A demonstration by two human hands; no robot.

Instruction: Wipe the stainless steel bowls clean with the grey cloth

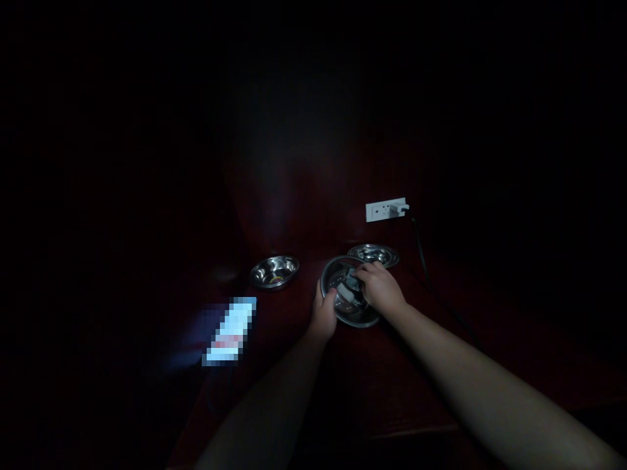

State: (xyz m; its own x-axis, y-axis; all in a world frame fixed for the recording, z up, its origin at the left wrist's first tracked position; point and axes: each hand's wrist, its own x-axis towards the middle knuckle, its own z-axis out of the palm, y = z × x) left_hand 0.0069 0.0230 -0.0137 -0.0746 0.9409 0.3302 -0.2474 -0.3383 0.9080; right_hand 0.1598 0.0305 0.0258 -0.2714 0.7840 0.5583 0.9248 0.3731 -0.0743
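A shiny metal bowl (360, 316) is tilted toward me over the dark red surface. My left hand (323, 314) grips its left rim, thumb on the inside. Reaching into the bowl from the right, my right hand (379, 286) has its fingers closed on a small greyish-green pad (353, 279), which looks like a scrubber. It lies against the inner wall. A pale rectangular shape (345, 292) shows lower inside the bowl; whether it is an object or a reflection I cannot tell.
To the left stands another metal bowl (267, 269). Behind the held bowl is a metal dish (375, 250). A white socket panel (386, 210) with a plug and dark cable is on the back wall. A lit, blurred-out screen (230, 333) lies at the left. The surroundings are very dark.
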